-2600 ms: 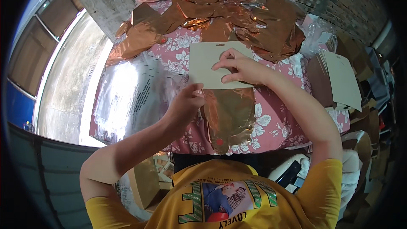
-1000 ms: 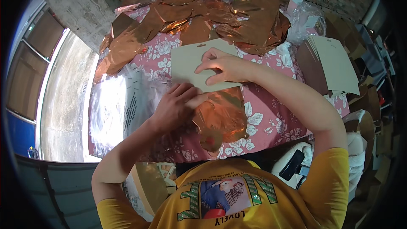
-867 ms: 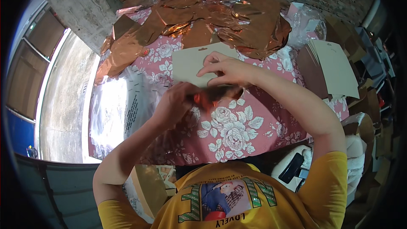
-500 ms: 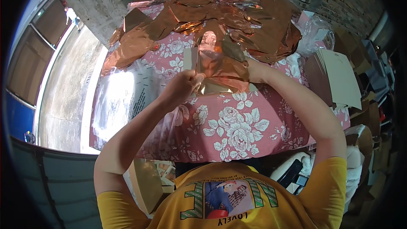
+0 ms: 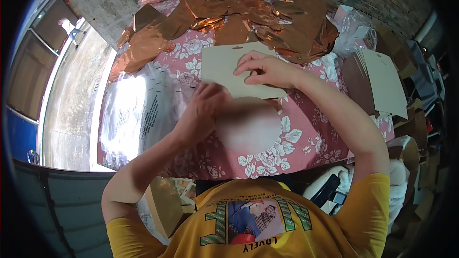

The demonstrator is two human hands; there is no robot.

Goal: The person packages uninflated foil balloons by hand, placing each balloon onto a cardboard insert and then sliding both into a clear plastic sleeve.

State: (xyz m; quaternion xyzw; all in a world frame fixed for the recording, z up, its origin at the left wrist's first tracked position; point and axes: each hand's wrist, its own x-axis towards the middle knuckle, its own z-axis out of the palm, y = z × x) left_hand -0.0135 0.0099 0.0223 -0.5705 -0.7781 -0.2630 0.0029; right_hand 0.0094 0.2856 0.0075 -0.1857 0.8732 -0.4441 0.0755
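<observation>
A cream card (image 5: 217, 71) with a small hanging slot at its far edge lies on the flowered pink cloth in front of me. My right hand (image 5: 270, 70) is over the card's right part, its fingers bent and apart, with nothing seen between them. My left hand (image 5: 208, 102) is at the card's near left corner; its fingertips are smeared by motion, so its grip cannot be made out. Just right of that hand, a round, blurred brown and pale patch (image 5: 248, 124) covers the cloth, its kind unclear.
Copper-coloured foil pieces (image 5: 296, 24) spread over the table's far side. Clear plastic bags (image 5: 131, 114) lie at the left. A stack of cream cards (image 5: 387, 83) sits at the right edge, near crumpled clear plastic (image 5: 354, 31). Outside at far left, a person (image 5: 71, 31) walks.
The copper foil piece between my hands has left the card's top, baring it. My right hand has moved left over the card; my left hand has shifted slightly left and nearer me.
</observation>
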